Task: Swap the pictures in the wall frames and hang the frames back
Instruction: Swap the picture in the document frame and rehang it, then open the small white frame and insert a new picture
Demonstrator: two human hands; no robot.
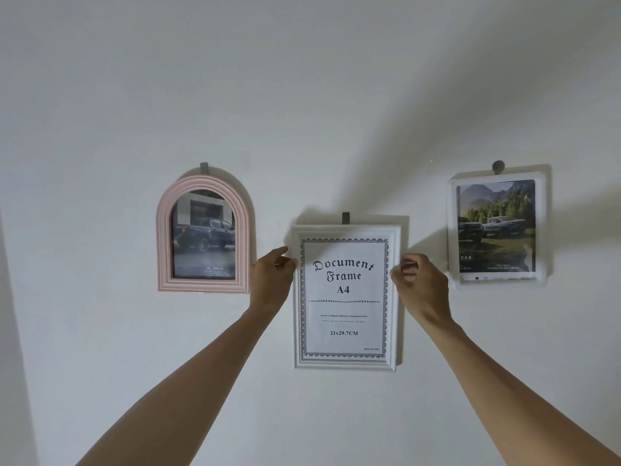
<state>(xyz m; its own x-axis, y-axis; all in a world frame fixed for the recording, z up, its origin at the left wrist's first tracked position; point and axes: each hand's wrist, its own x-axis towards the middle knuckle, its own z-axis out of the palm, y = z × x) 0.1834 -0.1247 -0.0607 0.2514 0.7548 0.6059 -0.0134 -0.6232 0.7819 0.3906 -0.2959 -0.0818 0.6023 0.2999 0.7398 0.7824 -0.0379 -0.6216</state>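
A white wall (302, 95) carries three hung frames: pink arched frame (161, 237), white document frame (344, 363), clear frame (541, 230)

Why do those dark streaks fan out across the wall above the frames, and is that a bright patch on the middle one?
Head view: soft shadows spread up and right from the white document frame and clear frame, so light comes from low left. A pale glare washes the document frame's upper left near the left hand; the right hand casts shadow rightward. The pink arched frame shows dull reflections.
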